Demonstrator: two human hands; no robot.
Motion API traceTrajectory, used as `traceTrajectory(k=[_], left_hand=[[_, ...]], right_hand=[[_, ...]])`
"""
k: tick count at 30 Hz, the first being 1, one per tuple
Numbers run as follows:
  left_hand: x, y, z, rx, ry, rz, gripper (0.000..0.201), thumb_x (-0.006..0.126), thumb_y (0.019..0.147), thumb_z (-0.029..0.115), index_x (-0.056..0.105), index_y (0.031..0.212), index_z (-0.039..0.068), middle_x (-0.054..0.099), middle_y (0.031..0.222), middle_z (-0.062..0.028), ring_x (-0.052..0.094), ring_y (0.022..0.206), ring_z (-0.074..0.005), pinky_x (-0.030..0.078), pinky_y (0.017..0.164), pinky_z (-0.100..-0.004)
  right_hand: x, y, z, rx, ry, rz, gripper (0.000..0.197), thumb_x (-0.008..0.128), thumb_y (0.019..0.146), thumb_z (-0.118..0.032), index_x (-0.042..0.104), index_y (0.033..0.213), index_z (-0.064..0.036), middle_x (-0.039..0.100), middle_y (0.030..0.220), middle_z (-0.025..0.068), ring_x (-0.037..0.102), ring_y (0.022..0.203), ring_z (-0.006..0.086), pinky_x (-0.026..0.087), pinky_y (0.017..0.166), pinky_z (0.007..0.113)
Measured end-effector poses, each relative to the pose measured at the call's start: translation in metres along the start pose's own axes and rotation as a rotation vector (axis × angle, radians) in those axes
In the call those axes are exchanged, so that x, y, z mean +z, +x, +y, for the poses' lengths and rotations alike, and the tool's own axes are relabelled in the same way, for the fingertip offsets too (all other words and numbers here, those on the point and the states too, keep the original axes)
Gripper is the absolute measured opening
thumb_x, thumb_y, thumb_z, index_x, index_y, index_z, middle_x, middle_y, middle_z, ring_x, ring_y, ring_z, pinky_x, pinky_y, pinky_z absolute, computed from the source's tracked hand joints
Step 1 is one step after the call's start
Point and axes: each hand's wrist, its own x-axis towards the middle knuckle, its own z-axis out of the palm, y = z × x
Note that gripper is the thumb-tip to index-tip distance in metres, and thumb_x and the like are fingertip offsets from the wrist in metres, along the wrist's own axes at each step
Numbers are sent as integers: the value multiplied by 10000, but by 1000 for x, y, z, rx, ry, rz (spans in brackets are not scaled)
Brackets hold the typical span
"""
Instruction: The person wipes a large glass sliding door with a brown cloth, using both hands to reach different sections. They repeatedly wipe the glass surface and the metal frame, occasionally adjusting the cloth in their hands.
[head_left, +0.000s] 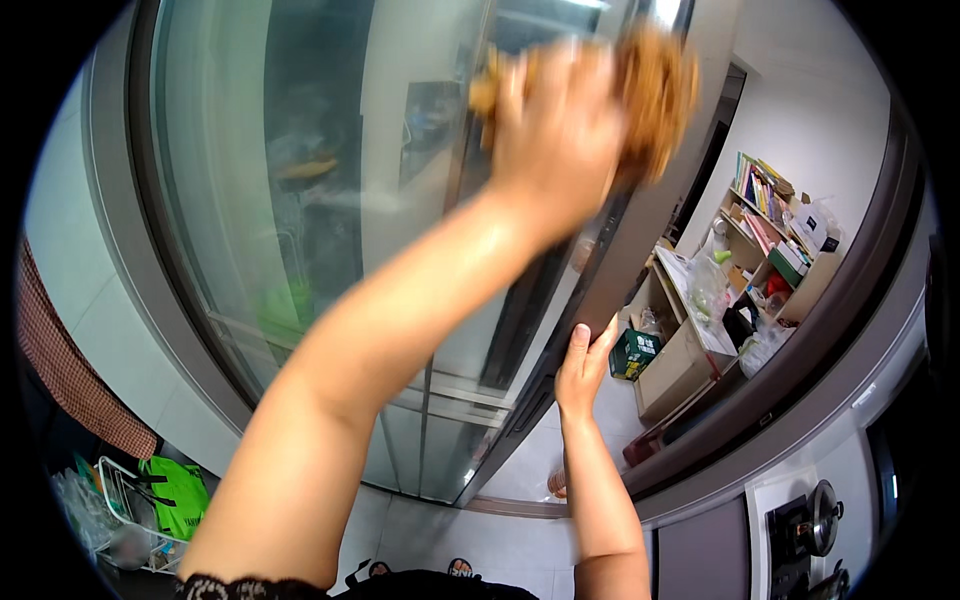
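Note:
High up in the head view, my left hand (560,135) presses a yellow-brown cloth (655,105) against the upper part of a glass door (320,150). Hand and cloth are blurred by motion, and the cloth bunches out on both sides of the fingers. Lower down, my right hand (583,375) grips the edge of the door's dark grey frame (625,240), its thumb on the near face and the other fingers partly hidden around the edge.
Past the door opening stands a cluttered shelf unit (700,340) with books and bags, beside a green box (634,354). A stove with a lidded pot (822,518) is at lower right. At lower left, a white wire rack (125,490) holds a green bag (178,495).

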Motion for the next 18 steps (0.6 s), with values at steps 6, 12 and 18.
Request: traceTrajectory(k=[6, 12, 18], left_hand=[[-90, -319, 52, 213, -92, -367, 151, 623, 822, 261, 700, 933, 193, 554, 1380, 2, 430, 1300, -238, 283, 1046, -503], [-83, -235, -32, 204, -16, -244, 208, 580, 871, 298, 691, 1025, 214, 562, 1379, 12, 474, 1249, -267, 287, 1019, -527], [-62, 6, -169, -105, 434, 133, 361, 655, 675, 248, 664, 988, 68, 588, 1172, -122, 441, 1123, -378, 341, 836, -509]], right_hand=[[11, -5, 9, 18, 116, -71, 629, 424, 1029, -333, 223, 1477, 59, 367, 1466, 206, 364, 1351, 300, 258, 1125, 366], [5, 1, 20, -62, 40, -65, 623, 377, 1051, -313, 184, 1477, 98, 264, 1533, 238, 274, 1415, 313, 195, 1153, 378], [18, -7, 12, 10, 40, -80, 650, 360, 1055, -360, 173, 1480, 95, 251, 1528, 258, 288, 1400, 324, 212, 1144, 388]])
